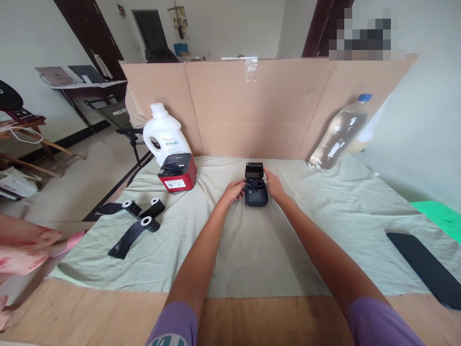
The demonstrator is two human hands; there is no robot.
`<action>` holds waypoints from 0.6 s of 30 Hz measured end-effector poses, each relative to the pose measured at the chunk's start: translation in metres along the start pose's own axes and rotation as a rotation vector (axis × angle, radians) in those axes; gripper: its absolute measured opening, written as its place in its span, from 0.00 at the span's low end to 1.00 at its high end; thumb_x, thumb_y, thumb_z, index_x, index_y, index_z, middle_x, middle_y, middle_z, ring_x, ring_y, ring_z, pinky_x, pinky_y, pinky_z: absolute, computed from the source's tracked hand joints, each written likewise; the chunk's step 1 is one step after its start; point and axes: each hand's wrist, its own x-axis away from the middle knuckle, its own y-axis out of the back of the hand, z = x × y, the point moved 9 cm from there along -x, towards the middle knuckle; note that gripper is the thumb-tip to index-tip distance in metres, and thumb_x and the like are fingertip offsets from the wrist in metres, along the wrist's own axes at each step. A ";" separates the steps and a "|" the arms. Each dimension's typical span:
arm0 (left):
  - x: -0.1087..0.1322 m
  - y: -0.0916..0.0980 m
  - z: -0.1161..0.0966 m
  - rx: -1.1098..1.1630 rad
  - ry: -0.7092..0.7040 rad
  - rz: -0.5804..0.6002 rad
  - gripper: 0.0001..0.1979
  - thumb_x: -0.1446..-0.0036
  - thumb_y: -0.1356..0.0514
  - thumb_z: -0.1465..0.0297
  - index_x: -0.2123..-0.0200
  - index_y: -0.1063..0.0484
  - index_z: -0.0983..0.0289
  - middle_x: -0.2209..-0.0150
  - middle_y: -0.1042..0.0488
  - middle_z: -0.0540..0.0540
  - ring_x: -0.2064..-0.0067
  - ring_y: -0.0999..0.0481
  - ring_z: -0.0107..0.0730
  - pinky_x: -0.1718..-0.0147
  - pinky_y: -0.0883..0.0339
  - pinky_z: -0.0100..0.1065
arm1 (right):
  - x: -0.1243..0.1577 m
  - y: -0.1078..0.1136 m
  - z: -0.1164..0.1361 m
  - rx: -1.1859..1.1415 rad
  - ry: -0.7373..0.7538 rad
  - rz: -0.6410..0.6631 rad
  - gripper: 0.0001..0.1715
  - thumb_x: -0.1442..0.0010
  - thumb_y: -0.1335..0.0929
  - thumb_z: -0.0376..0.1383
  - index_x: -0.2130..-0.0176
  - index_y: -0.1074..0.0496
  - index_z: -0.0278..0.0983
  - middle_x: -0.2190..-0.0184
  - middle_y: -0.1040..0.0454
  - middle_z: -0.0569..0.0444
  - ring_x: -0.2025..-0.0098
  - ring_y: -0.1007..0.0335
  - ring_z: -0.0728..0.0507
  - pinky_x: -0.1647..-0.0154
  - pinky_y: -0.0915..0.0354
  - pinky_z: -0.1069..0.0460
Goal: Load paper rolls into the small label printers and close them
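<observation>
A small black portable printer (pixel 256 197) sits in the middle of the cloth, its lid (pixel 254 170) raised and its inside showing. My left hand (pixel 235 190) is at the printer's left side, fingers curled and holding it. On the opposite side, my right hand (pixel 272 183) grips the printer's right edge, with the index finger up along the lid. Part of each hand's fingers is hidden by the printer. Black ribbon rolls with white cores (pixel 147 222) lie on the cloth to the left, some partly unwound.
Behind the cloth (pixel 252 259) stands a cardboard panel (pixel 259 110). At back left are a white detergent bottle (pixel 166 132) and a red and black box-shaped device (pixel 177 173). A clear bottle (pixel 338 134) leans at back right; a black phone (pixel 427 269) lies at right.
</observation>
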 end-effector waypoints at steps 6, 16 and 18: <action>0.004 0.006 -0.005 -0.054 -0.025 -0.046 0.19 0.39 0.43 0.66 0.45 0.26 0.63 0.79 0.35 0.46 0.83 0.40 0.21 0.82 0.53 0.25 | -0.025 0.012 0.006 0.233 0.112 0.039 0.22 0.34 0.39 0.39 0.52 0.20 0.36 0.53 0.21 0.46 0.54 0.26 0.42 0.49 0.34 0.49; 0.135 -0.049 -0.072 -0.551 -0.727 -0.219 0.06 0.38 0.45 0.68 0.60 0.30 0.60 0.74 0.28 0.49 0.72 0.30 0.28 0.70 0.42 0.28 | -0.034 -0.029 0.027 0.544 0.039 0.425 0.06 0.57 0.25 0.28 0.74 0.18 0.37 0.73 0.22 0.53 0.70 0.29 0.46 0.63 0.35 0.52; 0.178 -0.087 -0.052 -0.749 -0.901 -0.015 0.06 0.40 0.44 0.67 0.62 0.29 0.60 0.72 0.25 0.51 0.72 0.28 0.31 0.74 0.45 0.30 | -0.039 -0.028 0.034 0.563 0.028 0.418 0.02 0.53 0.26 0.30 0.74 0.19 0.33 0.71 0.22 0.48 0.67 0.28 0.45 0.59 0.35 0.50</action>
